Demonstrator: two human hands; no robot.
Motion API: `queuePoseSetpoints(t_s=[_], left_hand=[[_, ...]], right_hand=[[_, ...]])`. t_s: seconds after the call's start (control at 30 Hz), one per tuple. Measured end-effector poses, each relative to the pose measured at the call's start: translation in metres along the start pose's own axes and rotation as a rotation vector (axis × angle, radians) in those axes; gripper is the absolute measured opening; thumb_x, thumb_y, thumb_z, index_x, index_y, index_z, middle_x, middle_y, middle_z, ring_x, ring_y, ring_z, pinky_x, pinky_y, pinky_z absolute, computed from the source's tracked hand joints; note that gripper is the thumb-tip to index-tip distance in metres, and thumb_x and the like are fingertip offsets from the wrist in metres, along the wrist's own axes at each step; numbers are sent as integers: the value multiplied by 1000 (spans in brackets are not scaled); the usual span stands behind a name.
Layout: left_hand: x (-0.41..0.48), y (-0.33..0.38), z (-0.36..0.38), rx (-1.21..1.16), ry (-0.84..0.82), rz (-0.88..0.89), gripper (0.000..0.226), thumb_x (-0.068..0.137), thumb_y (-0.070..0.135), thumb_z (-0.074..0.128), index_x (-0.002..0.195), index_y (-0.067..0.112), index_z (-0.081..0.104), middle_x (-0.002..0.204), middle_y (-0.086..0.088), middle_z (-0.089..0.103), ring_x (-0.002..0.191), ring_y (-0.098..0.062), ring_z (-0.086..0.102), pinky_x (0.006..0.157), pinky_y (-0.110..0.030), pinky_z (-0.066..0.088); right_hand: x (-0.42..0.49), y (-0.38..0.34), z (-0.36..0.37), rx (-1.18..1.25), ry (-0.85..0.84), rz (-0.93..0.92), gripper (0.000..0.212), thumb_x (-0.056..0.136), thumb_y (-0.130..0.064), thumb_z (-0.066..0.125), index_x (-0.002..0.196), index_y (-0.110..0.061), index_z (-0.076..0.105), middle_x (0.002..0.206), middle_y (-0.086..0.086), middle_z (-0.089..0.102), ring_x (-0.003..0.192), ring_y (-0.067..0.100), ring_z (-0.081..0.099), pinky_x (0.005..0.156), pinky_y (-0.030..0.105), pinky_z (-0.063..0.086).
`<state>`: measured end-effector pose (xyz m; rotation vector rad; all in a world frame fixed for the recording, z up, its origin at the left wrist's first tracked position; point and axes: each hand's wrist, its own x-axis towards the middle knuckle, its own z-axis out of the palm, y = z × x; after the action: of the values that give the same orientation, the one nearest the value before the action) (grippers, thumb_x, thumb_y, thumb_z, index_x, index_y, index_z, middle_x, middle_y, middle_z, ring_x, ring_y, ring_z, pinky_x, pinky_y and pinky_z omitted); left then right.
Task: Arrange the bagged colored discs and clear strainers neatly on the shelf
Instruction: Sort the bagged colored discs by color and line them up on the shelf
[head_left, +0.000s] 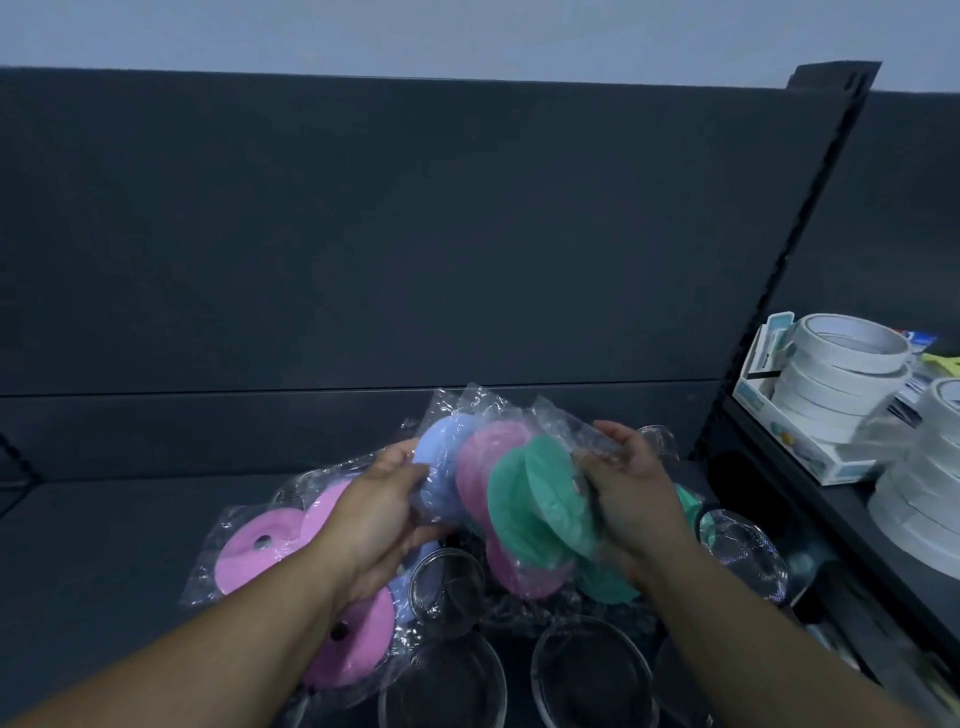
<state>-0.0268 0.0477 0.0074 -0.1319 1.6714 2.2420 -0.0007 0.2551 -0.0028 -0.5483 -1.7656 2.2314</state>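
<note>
My feed is dim and bluish, with flat, soft light and only faint shadows. Small glints sit on the plastic bags (470, 410) at centre. The tape rolls (831, 400) at the right edge smear, and straight lines bow toward the corners.

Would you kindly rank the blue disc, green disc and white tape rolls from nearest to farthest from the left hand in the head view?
1. blue disc, held in the left hand.
2. green disc, by the right hand.
3. white tape rolls, far right.
</note>
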Motion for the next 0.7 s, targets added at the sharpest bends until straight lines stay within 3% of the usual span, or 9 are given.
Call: queuePoseSetpoints(t_s=[0.07, 0.17, 0.27, 0.33, 0.43, 0.57, 0.7], left_hand=[[-4, 0, 1, -36, -79, -28, 22, 100, 21, 45, 116, 12, 55, 99, -9, 72, 74, -31, 70, 67, -46, 60], [-8, 2, -4, 16, -104, -106, 56, 80, 42, 64, 129, 19, 47, 123, -4, 60, 88, -33, 70, 76, -50, 58], [-19, 2, -13, 40, -161, -139, 72, 70, 26, 73, 134, 19, 41, 96, -8, 71, 69, -24, 67, 64, -38, 60], [-29, 2, -17, 70, -184, -120, 52, 76, 10, 70, 122, 21, 49, 66, -7, 68, 48, -16, 60, 52, -29, 57], [-38, 3, -35, 15, -88, -95, 35, 87, -10, 55, 112, 14, 49, 53, -10, 61, 29, -12, 49, 30, -16, 39], [-54, 6, -86, -30, 35, -21, 46, 83, -9, 60, 121, 16, 52, 87, -19, 72, 65, -27, 64, 47, -25, 46], [-85, 19, -138, -91, 122, 17, 45, 83, -11, 60, 117, 19, 57, 99, -14, 72, 77, -25, 70, 57, -29, 57]], right_hand=[[0, 9, 5, -69, 16, -2, 27, 88, -2, 63, 104, -23, 59, 91, 10, 71, 77, 27, 66, 80, 51, 57], [-1, 18, 15, -164, 24, -47, 23, 87, -5, 62, 100, -23, 59, 90, 9, 71, 81, 29, 69, 80, 53, 57], [-5, 25, 31, -290, -7, -132, 20, 88, -6, 62, 100, -21, 56, 91, 6, 67, 58, 3, 63, 58, 19, 53], [-11, 29, 46, -341, -8, -202, 24, 87, -7, 62, 96, -28, 55, 88, -2, 64, 57, 3, 60, 52, 12, 47], [-23, 37, 69, -421, -31, -216, 22, 87, -16, 63, 93, -34, 53, 88, -8, 65, 75, 14, 64, 70, 28, 53], [-44, 44, 112, -435, -130, -189, 21, 88, -13, 60, 94, -32, 54, 86, -6, 67, 78, 24, 67, 73, 36, 54], [-73, 52, 165, -464, -191, -209, 15, 83, -18, 66, 90, -29, 58, 83, -5, 69, 79, 20, 67, 79, 41, 56]])
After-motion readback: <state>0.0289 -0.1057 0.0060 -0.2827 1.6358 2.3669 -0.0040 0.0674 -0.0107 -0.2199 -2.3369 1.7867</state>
